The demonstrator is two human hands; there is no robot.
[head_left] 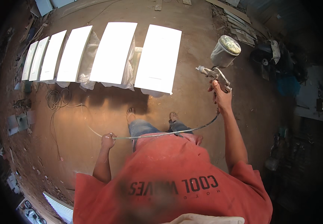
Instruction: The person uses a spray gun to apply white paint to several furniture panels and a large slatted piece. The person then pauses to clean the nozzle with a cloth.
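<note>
My right hand [221,95] is closed round the handle of a metal spray gun [215,73], held out to the right with its nozzle toward the left. On top of the gun sits a paint cup [225,51] with a yellowish lid. An air hose [161,134] runs from below the gun's grip across my body to my left hand [108,140], which is closed on it at waist height. Nearest the nozzle is a flat white panel [158,58], raised above the floor at the end of a row. The panel and the gun are apart.
More white panels [113,52] stretch away leftward, propped on supports wrapped in plastic sheeting [89,61]. Coiled hose [55,99] lies on the brown floor [75,134] at left. Scrap boards [239,26] lie far right, near a dark wheeled machine [264,56].
</note>
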